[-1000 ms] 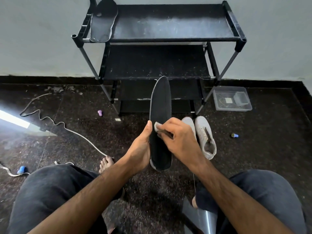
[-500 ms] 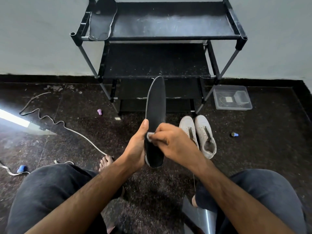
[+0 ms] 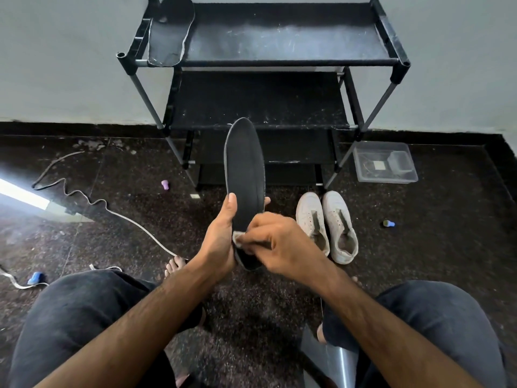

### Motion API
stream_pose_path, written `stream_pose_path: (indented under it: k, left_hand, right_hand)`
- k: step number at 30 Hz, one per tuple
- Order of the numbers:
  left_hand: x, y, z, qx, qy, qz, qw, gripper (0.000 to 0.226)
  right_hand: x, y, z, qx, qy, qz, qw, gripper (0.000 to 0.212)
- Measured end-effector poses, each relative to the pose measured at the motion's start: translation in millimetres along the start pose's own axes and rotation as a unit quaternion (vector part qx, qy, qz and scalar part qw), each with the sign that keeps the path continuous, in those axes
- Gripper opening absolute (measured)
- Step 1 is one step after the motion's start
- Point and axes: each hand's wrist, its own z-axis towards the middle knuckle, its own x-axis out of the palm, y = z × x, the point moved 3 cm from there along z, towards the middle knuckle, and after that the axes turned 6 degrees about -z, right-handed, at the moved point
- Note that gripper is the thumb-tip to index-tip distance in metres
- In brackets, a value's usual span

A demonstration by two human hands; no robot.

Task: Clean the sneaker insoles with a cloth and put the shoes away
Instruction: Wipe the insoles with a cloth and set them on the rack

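My left hand [image 3: 219,236] grips a black insole [image 3: 245,175] near its heel and holds it upright in front of me. Pressed against the lower part of that insole is a small pale cloth [image 3: 237,237], pinched in my right hand [image 3: 277,243], which hides most of it. A second black insole [image 3: 170,32] lies on the left end of the shoe rack's top shelf. Two white sneakers [image 3: 327,225] stand side by side on the floor to the right of my hands, toes toward the rack.
The black shoe rack [image 3: 279,63] stands against the wall ahead. A clear plastic box [image 3: 384,162] sits on the floor at its right. A white cord [image 3: 92,203] snakes across the dark floor at left. Small caps lie scattered. My knees frame the bottom.
The insole and both hands have shifted left. My right hand with the cloth has slid down the insole toward its heel.
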Motion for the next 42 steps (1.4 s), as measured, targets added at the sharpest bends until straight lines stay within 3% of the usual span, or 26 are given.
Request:
stream_pose_path:
  k: [4, 7, 10, 13, 16, 19, 20, 22, 24, 26, 29, 34, 39, 41, 42]
  left_hand:
    - [0.2, -4.9, -1.0, 0.020, -0.010, 0.030, 0.999, 0.067]
    - [8.6, -8.2, -2.1, 0.012, 0.020, -0.016, 1.000, 0.060]
    - [10.4, -7.0, -6.0, -0.015, 0.043, -0.047, 0.998, 0.064]
    - [5.0, -5.9, -5.6, -0.022, 0.028, -0.011, 0.999, 0.071]
    - [-2.1, -13.6, -4.1, 0.033, -0.004, 0.019, 0.999, 0.069]
    - [4.4, -13.9, -6.0, 0.028, -0.006, 0.021, 0.999, 0.067]
    - [7.3, -13.2, -6.6, 0.019, -0.005, 0.020, 1.000, 0.066]
    - [10.5, -11.7, -9.0, -0.013, 0.001, 0.000, 1.000, 0.064]
    - [13.1, -9.7, -11.5, -0.006, 0.012, 0.007, 1.000, 0.061]
    - [15.9, -7.7, -12.1, 0.013, 0.020, 0.023, 0.999, 0.058]
    - [22.3, -7.1, -16.3, -0.011, 0.045, -0.016, 0.999, 0.065]
    - [4.5, -7.9, -5.2, -0.027, 0.038, -0.046, 0.998, 0.077]
    - [5.7, -9.1, -1.8, -0.013, 0.002, -0.061, 0.998, 0.064]
    - [5.0, -9.0, -1.5, -0.004, 0.002, -0.052, 0.999, 0.059]
    - [5.1, -8.5, -0.9, 0.002, 0.005, -0.042, 0.999, 0.057]
  right_hand:
    - [-4.1, 4.6, -1.5, 0.008, 0.096, 0.111, 0.989, 0.014]
    - [-22.0, -8.9, 2.7, 0.049, -0.011, 0.147, 0.988, 0.016]
    - [-22.1, -15.0, 2.4, 0.075, -0.118, 0.041, 0.989, 0.018]
    - [-1.6, -0.2, -0.3, 0.027, -0.051, 0.021, 0.998, 0.016]
    - [4.4, 11.5, -4.2, -0.007, 0.034, 0.102, 0.994, 0.015]
    - [-3.0, 12.5, -4.2, 0.016, 0.108, 0.174, 0.979, 0.015]
    - [-7.8, 8.4, -2.6, 0.032, 0.100, 0.208, 0.973, 0.015]
    - [-23.1, -4.0, 2.5, 0.053, 0.004, 0.230, 0.972, 0.015]
    - [-37.5, -17.0, 5.0, 0.073, -0.125, 0.154, 0.977, 0.017]
    - [-37.0, -21.0, 6.3, 0.085, -0.175, 0.060, 0.979, 0.019]
    - [-15.1, -14.1, 6.5, 0.045, -0.141, -0.014, 0.989, 0.016]
    - [-6.4, -10.4, 2.3, -0.009, -0.004, 0.042, 0.999, 0.015]
    - [-9.2, -6.8, -1.1, 0.016, 0.153, 0.127, 0.980, 0.016]
    - [-25.6, -11.7, -0.1, 0.052, 0.138, 0.196, 0.969, 0.016]
    - [-35.6, -15.2, 2.0, 0.057, 0.083, 0.207, 0.973, 0.016]
